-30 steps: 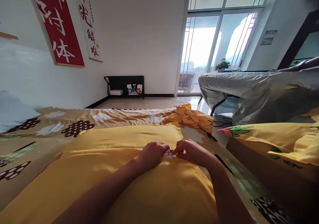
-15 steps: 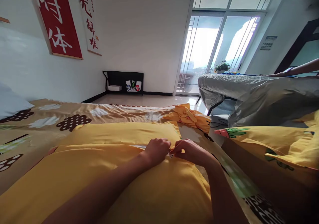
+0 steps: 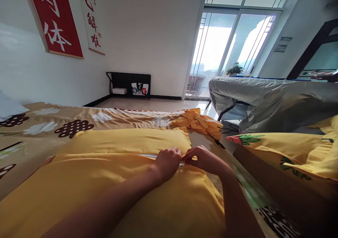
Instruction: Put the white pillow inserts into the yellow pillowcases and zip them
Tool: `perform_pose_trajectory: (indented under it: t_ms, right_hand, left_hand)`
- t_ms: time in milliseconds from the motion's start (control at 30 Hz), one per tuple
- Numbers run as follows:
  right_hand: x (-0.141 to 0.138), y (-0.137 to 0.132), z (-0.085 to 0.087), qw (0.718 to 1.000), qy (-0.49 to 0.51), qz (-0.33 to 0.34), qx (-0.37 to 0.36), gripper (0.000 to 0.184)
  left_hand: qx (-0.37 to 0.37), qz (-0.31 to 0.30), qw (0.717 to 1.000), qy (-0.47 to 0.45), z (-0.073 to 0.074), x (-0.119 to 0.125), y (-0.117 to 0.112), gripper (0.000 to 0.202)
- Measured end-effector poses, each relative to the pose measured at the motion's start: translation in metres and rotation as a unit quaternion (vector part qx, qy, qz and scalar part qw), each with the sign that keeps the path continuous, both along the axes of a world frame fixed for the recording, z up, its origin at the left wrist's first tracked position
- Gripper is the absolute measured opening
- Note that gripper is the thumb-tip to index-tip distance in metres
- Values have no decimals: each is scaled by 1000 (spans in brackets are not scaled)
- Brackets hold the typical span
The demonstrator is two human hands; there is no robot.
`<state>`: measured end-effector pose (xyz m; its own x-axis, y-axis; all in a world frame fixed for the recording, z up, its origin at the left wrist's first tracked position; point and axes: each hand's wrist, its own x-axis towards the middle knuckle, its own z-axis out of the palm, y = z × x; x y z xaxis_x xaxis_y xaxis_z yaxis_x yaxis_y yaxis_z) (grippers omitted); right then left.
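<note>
A plump yellow pillowcase fills the near part of the bed in front of me. At the right end of its far edge, my left hand is closed on the fabric, knuckles up. My right hand pinches the same edge just beside it, thumb and fingertips together. Between the fingers, any small part they hold is hidden. Left of my left hand, a thin white strip shows along the seam. Directly beyond lies another yellow pillow, its near side against the pillowcase.
A patterned brown sheet covers the bed. Crumpled yellow cloth lies near its far right corner. More yellow printed fabric is on the right. Behind stands a table under a grey cover, with another person's hand at its right end.
My hands stay at the pillowcase edge, with the fingers shifted slightly closer together. The other person's arm has drawn back from the table. The view has tilted a little.
</note>
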<state>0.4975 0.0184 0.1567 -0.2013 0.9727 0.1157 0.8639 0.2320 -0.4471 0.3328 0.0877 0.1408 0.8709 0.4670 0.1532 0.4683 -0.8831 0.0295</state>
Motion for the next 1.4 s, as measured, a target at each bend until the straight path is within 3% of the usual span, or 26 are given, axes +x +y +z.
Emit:
perform_pose_trajectory:
  t_ms: [100,267,400,567,700,767,867,1000,1100,1200,1400]
  right_hand:
    - [-1,1,2,999,6,-45,17,22]
    - [-8,7,-1,998,-25,-51,26,9]
    - [-11,12,-6,997,-31,-73,15,10]
    - [-7,17,-12,998,-22,-53,8,11]
    - [-1,22,-17,999,-2,-51,-7,15]
    - [1,25,-19,998,21,-59,-17,18]
    - [5,27,-23,995,65,-62,-36,22]
    - [14,30,-29,990,122,-42,-54,23]
    - [21,33,-33,990,132,-30,-40,22]
    - [22,32,-30,988,147,-25,-29,25]
    - [2,25,-22,995,86,-49,3,21]
  left_hand:
    - [-4,-7,1000,-5,-2,2,1,23]
    - [16,-41,999,-9,-5,2,2,27]
    - [-31,-16,999,27,4,6,4,28]
    - [-78,-16,993,89,22,13,7,24]
    - [-71,-32,994,77,20,10,9,23]
    - [-30,-86,995,36,16,4,14,23]
    - [90,-195,976,25,12,-4,23,25]
    - [211,-239,947,37,19,-9,30,29]
    - [283,-306,908,36,26,-10,31,37]
    - [320,-330,888,21,28,-13,34,34]
    - [320,-339,885,11,26,-17,38,35]
